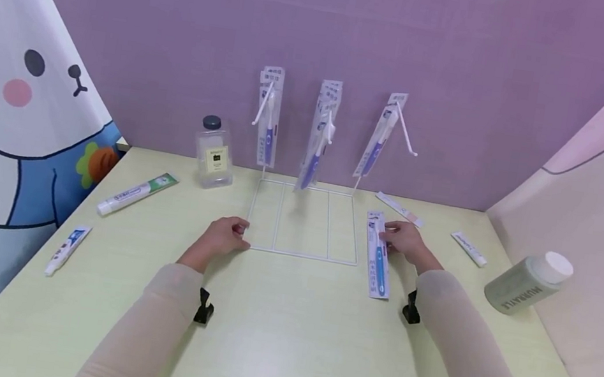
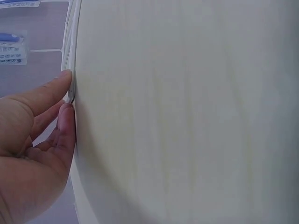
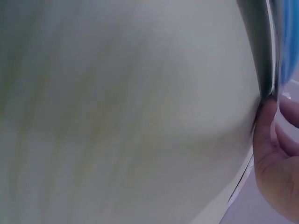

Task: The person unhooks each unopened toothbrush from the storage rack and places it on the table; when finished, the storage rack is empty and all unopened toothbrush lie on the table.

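Note:
My left hand (image 1: 222, 235) pinches the front left corner of a white wire display rack (image 1: 304, 256); in the left wrist view the thumb (image 2: 56, 86) and a finger meet at the wire (image 2: 71, 46). My right hand (image 1: 406, 238) pinches the edge of a packaged blue toothbrush (image 1: 379, 270), right of the rack's base. The right wrist view shows that pack (image 3: 279, 56) tilted up between thumb (image 3: 266, 140) and fingers. Packaged purple toothbrushes hang from the rack's left hook (image 1: 266, 138), middle hook (image 1: 313, 158) and right hook (image 1: 373, 150).
A clear bottle with a black cap (image 1: 216, 157) stands behind on the left. Toothpaste tubes (image 1: 137, 194) (image 1: 67, 251) lie at the left. Small slim tubes or boxes (image 1: 400, 209) (image 1: 469, 249) lie at the right, near a grey-green bottle (image 1: 522, 287). A purple wall (image 1: 184, 37) borders the back.

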Motion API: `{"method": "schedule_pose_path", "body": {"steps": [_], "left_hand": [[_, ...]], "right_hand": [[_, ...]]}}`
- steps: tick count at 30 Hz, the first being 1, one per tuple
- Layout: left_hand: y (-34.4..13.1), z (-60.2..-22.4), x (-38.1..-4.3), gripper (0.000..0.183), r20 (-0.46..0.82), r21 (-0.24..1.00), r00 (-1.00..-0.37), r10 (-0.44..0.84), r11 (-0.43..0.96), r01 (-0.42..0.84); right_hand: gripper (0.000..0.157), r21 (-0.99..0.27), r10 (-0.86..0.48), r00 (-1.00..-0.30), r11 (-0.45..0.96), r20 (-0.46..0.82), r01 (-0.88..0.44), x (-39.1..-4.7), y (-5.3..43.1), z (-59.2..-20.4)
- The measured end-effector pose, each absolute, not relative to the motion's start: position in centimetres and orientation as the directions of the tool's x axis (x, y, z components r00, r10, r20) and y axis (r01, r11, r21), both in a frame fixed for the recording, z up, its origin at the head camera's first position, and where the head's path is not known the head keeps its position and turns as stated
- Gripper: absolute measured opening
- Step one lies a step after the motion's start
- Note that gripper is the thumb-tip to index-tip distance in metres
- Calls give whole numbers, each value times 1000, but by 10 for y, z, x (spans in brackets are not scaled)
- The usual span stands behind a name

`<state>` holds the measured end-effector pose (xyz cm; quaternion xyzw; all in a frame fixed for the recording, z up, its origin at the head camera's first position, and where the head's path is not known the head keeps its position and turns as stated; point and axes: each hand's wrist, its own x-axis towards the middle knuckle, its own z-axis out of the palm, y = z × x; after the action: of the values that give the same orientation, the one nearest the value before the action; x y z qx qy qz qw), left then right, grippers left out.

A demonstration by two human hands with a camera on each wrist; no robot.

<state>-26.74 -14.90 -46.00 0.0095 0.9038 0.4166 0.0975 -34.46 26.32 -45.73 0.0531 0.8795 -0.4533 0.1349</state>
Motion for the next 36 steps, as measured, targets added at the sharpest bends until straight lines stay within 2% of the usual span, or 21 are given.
{"method": "schedule_pose_path", "body": {"steps": [6,10,17,21,25,32,36], "left_hand": [[-150,-460,-267,51,-166,761,-982,94,645,-67],[-151,-460,-266,51,-162,764,-983,91,642,-67],[-152,-461,-266,51,-155,767,-984,93,639,-60],[-153,-461,-266,50,-150,772,-984,94,633,-57],[-154,-464,-267,49,-151,781,-983,102,622,-55],[-151,-465,-268,49,-146,772,-983,111,634,-43],[-151,-464,-268,49,-151,767,-983,107,640,-48]], "right_hand": [[44,-691,-47,-965,707,-258,151,-346,260,-449],[44,-701,-74,-967,703,-243,123,-350,254,-431],[38,-739,-110,-994,669,-1,-74,-368,238,-391],[37,-783,-2,-986,608,164,-132,-382,222,-367],[38,-835,141,-951,525,277,-165,-395,206,-344],[44,-873,260,-912,455,318,-175,-407,188,-318],[46,-856,287,-894,486,345,-174,-410,181,-313]]}}
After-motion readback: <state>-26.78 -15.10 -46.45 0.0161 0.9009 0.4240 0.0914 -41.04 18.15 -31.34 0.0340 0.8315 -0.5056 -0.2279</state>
